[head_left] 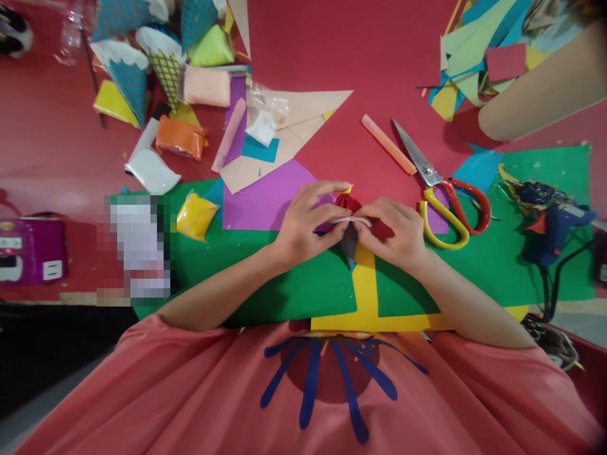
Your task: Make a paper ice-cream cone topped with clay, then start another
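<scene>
Left hand (pixel 303 218) and right hand (pixel 396 230): thumb and fingertips of each pinched close, holding a white strip (pixel 364 220) between them at the mouth of a small patterned cone (pixel 349 245). Cone hangs tip-down, red pleated paper (pixel 348 201) just beyond; fingers mask the join, so contact is uncertain. Step in hand, as judged: shaping the strip along the rim. Next move calls for light, even fingertip pressure without crushing the cone. Farther out: scissors (pixel 428 170) right, yellow packet (pixel 196 215) left, glue gun (pixel 552 230) far right.
</scene>
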